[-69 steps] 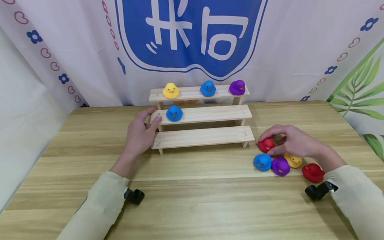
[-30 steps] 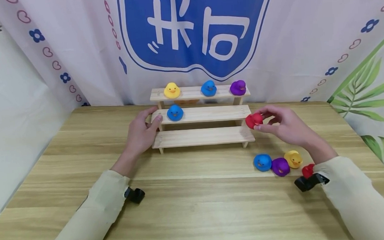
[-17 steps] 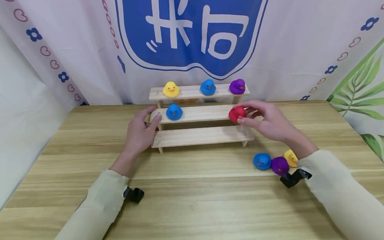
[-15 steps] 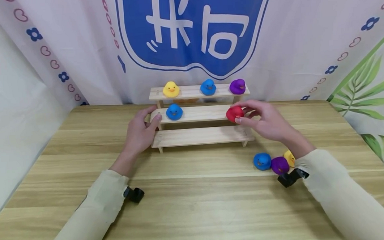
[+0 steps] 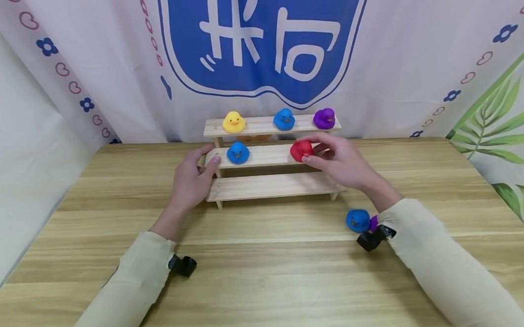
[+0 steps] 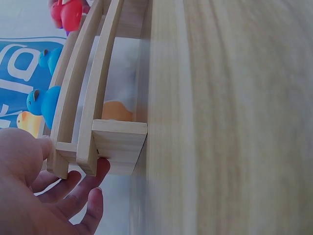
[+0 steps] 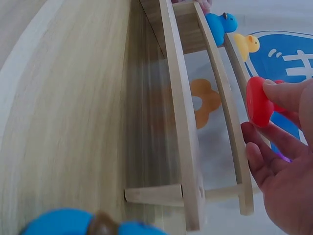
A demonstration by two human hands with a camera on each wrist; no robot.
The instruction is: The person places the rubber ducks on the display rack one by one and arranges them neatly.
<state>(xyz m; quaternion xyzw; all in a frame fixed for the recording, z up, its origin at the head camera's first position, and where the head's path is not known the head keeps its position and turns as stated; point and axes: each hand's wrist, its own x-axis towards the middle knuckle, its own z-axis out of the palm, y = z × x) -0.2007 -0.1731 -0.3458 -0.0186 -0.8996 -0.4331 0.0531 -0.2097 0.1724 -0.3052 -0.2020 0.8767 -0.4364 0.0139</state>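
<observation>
A three-tier wooden display stand [image 5: 276, 186] stands on the table. My left hand [image 5: 194, 178] grips its left end, thumb on the middle board and fingers round the edge, as the left wrist view shows. With thumb and fingers my right hand [image 5: 339, 160] pinches a red rubber duck [image 5: 300, 151] over the right part of the middle board; in the right wrist view the red duck [image 7: 259, 102] looks slightly above the board. A blue duck [image 5: 237, 153] sits at that board's left. On the top board are a yellow duck [image 5: 233, 122], a blue duck [image 5: 284, 119] and a purple duck [image 5: 324, 118].
Right of the stand, another blue duck [image 5: 358, 220] lies on the wooden table [image 5: 259, 282]. Beside it a purple duck [image 5: 374, 223] is mostly covered by the right wrist camera [image 5: 372, 239]. A printed white curtain [image 5: 398, 52] hangs behind the stand.
My right hand took the red duck from the group on the table, lifted it and carried it left over the middle board. The left hand kept its grip on the stand.
</observation>
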